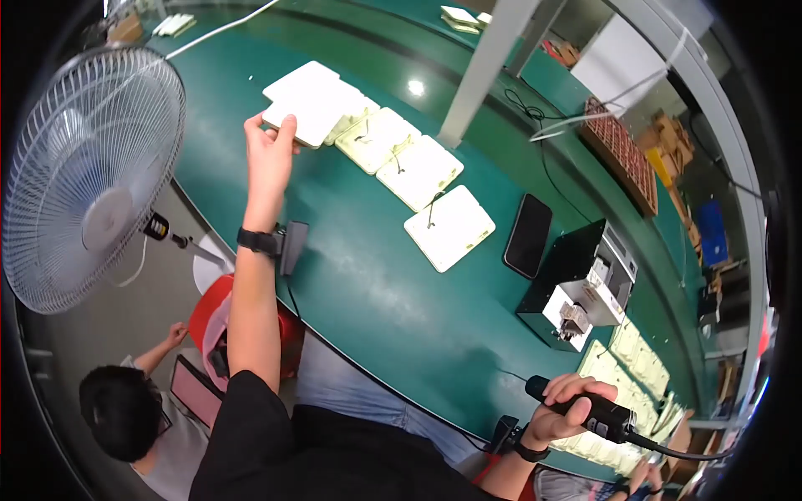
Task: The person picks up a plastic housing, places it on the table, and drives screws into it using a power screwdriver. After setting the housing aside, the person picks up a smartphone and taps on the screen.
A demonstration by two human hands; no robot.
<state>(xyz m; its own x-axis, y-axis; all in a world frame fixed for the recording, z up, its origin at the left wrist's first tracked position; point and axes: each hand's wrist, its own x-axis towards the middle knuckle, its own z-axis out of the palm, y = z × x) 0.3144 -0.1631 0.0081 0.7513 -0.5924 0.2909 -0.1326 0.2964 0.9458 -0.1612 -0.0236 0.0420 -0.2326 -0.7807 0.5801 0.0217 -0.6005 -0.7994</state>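
Observation:
My left hand (271,150) is closed on the near edge of a white square panel (313,121), thumb on top. That panel overlaps another white panel (302,79) at the far left of the bench. From there a row of pale open-backed panels (420,174) runs to the right, short dark wires showing on some. The nearest of the row, a single panel (451,232), lies apart from the others. In my right hand (568,409), at the lower right, is a black corded electric screwdriver (603,417), its tip pointing left above the bench edge.
Right of the row lie a black phone (528,235) and a black-and-silver screw feeder (581,288). More pale panels (643,367) crowd the right end. A fan (92,175) stands left; a metal post (484,75) rises behind. One person (125,409) sits lower left; another's hands (643,476) show lower right.

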